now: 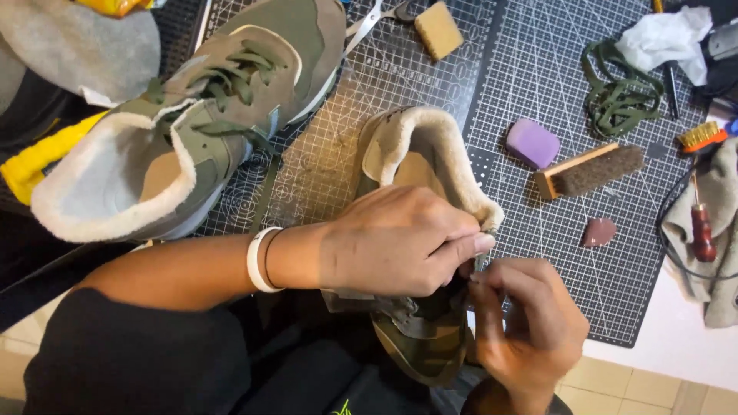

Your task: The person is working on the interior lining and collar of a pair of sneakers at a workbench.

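Desk pale, covered mostly by a dark gridded cutting mat, likely laid to protect the surface.

Upper left: an olive suede sneaker, laced, fleecy cream collar toward the camera, lying tilted on the mat's left part. Set aside, well apart from the hands.

Centre: second sneaker of the pair, heel away from the person, toe toward the lap, laces out. Left hand lies over its middle, thumb and forefinger pinched at the right edge near the collar, seemingly to steady the upper. Right hand comes up from below, fingers closed on the same edge just beside the left fingertips; what exactly they pinch is hidden. Hands together, touching or nearly so. White wristband on the left wrist.

Right of the shoe, within reach: wooden brush, bristles dark; purple block just beside it; small reddish piece below. Loose green laces coiled farther up. Tan block and scissors at top. Red-handled tool on a grey cloth, far right.
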